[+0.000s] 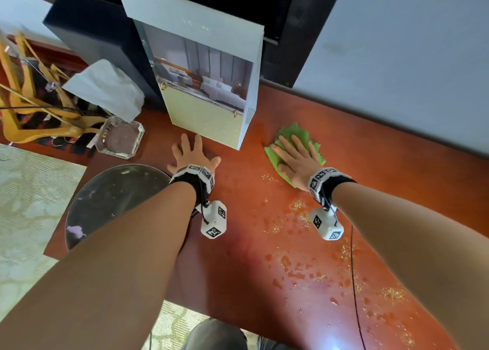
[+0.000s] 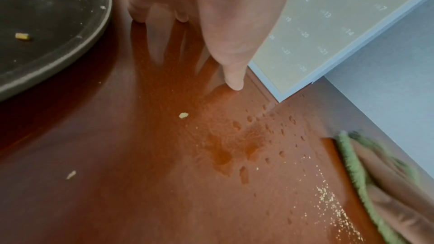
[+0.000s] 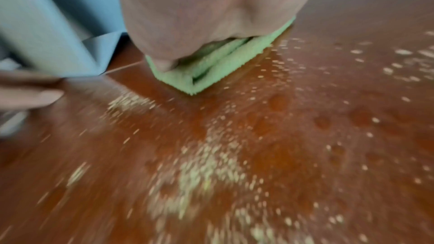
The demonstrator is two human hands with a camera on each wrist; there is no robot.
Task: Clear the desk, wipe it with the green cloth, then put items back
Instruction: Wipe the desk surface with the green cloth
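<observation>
From the head view, we have our right hand [image 1: 295, 160] laid flat on the green cloth [image 1: 296, 135], fingers straight and spread, pressing it to the desk [image 1: 370, 143] near the back edge by the wall; we judge the open palm is there to bear down evenly as we wipe. Our left hand [image 1: 191, 154] rests flat on the bare wood with fingers splayed, gripping nothing, likely to brace us. It lies just in front of the standing calendar [image 1: 206, 85], with a glass ashtray [image 1: 120, 138] to the left and a dark round plate [image 1: 116, 199] beside the forearm. Droplets and yellowish crumbs [image 1: 299, 204] spread over the desk nearer us than the cloth, so the wiping seems far from finished, and the desk is not fully cleared.

In the left wrist view, the left fingers [image 2: 232, 73] reach down straight to touch the wood beside the calendar's corner [image 2: 305, 34]; the plate's rim [image 2: 94, 31] sits close by, and the cloth [image 2: 352, 164] shows at the right edge under the other hand.

In the right wrist view, blurred, the palm covers the folded cloth [image 3: 211, 66], its folded corner pointing at the crumbs [image 3: 199, 164]
</observation>
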